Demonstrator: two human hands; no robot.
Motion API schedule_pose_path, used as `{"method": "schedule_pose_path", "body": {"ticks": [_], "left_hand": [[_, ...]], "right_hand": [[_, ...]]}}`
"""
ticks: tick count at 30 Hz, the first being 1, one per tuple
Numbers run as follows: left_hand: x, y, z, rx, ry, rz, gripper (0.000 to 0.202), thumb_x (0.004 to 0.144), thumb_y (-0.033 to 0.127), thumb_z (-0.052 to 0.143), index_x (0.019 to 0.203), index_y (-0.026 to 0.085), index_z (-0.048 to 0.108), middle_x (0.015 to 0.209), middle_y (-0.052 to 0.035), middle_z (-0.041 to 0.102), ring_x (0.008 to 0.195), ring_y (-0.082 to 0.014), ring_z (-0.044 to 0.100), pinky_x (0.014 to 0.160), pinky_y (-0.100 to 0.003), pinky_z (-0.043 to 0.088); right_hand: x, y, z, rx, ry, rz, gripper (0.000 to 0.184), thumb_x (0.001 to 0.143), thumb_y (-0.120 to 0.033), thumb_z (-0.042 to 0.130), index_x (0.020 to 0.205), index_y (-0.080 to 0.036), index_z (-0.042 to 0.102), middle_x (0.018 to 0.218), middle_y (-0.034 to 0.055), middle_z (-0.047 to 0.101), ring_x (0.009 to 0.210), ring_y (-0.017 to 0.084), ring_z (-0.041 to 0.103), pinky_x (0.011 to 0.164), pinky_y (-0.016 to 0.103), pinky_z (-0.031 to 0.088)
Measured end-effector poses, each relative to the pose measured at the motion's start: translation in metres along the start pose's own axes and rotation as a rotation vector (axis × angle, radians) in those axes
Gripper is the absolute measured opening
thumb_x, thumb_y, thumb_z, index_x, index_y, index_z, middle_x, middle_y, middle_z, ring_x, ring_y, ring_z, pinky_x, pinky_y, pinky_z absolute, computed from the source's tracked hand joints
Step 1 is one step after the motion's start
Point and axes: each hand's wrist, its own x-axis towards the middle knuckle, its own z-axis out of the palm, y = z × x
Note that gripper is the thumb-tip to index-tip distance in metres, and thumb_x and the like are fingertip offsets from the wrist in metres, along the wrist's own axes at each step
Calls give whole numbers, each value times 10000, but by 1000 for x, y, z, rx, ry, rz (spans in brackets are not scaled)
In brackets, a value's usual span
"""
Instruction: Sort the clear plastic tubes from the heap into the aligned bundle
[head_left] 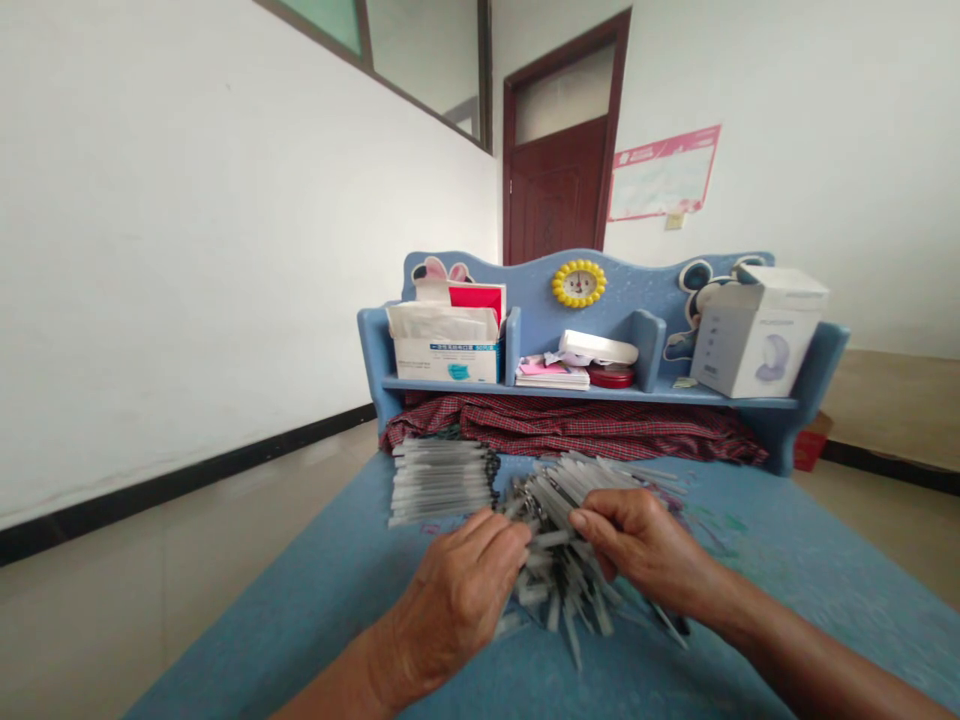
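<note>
- The left hand (457, 600) is at the near side of a messy heap of thin plastic sticks (559, 590). Its fingers curl over the edge of the heap. I cannot tell if this grip holds any sticks.
- The right hand (645, 545) is closed on some sticks at the far side of the heap. The thumb and fingers are bent around them.
- The sticks look clear or gray, and some have dark bits on them. They point every way and lie on top of each other.
- A neat stack of sticks (439, 480) lies just beside the heap, on the left. These sticks all lie side by side and point the same way.
- What looks done: the sticks in the neat stack are lined up.
- What looks left: the heap is bigger than the neat stack, and none of its sticks are lined up.
- The heap and stack lie on a blue bed (300, 620), and a few small bits are on it to the right.
- A red plaid cloth (570, 425) lies bunched behind the sticks.
- Behind the cloth is a blue shelf (622, 290) with a yellow clock (579, 283), a box of face masks (446, 345), a white box (757, 340), a pink book (551, 375) and a round red tin (611, 376).
</note>
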Motion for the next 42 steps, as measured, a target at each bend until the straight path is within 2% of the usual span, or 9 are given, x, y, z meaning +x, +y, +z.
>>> {"method": "schedule_pose_path", "body": {"ticks": [9,17,24,28,30,34,37,39,42], "left_hand": [[-2,1,4,3,0,4,146,918,102,392,867,157,517,717,-39,587,662,-165,525,598,-282,465],[-8,-4,7,9,-17,9,130,914,93,402,947,134,521,718,-41,574,663,-166,521,605,-283,462],[-4,-3,6,16,18,12,149,912,87,404,976,108,537,704,-43,570,641,-163,519,570,-277,466],[-5,-3,6,18,43,28,160,912,84,400,989,102,539,719,-46,583,654,-163,532,593,-281,484],[-6,-3,7,22,50,30,162,912,82,399,989,104,540,726,-47,587,658,-164,535,598,-283,486],[-7,-5,8,29,47,11,151,909,84,412,978,114,543,723,-43,584,658,-166,535,586,-278,480],[-7,-5,8,34,56,18,151,908,83,414,983,113,541,745,-48,596,678,-168,545,613,-283,488],[-6,-5,8,36,63,18,153,909,83,411,985,112,540,748,-49,599,677,-168,547,613,-281,488],[-5,-4,8,33,57,2,153,912,88,400,966,120,541,725,-43,592,657,-165,543,593,-275,484]], "right_hand": [[1,2,-5,152,-170,105,423,880,-449,421,541,-197,395,420,-54,423,391,66,328,393,190,245],[2,4,-4,316,-173,112,120,794,-268,569,808,-181,488,555,-75,454,439,59,356,394,165,280],[4,2,-7,-64,-64,-42,387,909,-356,405,573,-170,449,510,-39,429,479,75,383,468,205,283],[4,3,-5,125,-128,53,110,843,-280,515,827,-172,521,518,-68,450,454,76,383,438,191,282],[4,5,-4,148,-135,58,167,836,-329,539,897,-175,518,516,-76,434,448,78,378,420,189,267],[4,4,-4,20,-90,18,324,885,-344,446,611,-173,469,496,-34,462,458,76,399,450,200,290],[4,2,-4,177,-141,106,116,839,-293,517,856,-178,513,516,-58,511,408,71,368,412,191,285],[5,2,-4,216,-162,122,207,818,-337,557,941,-178,504,517,-65,515,397,71,356,384,186,261],[5,2,-2,113,-111,57,303,867,-384,476,648,-175,485,474,-39,475,429,71,380,417,189,282]]}}
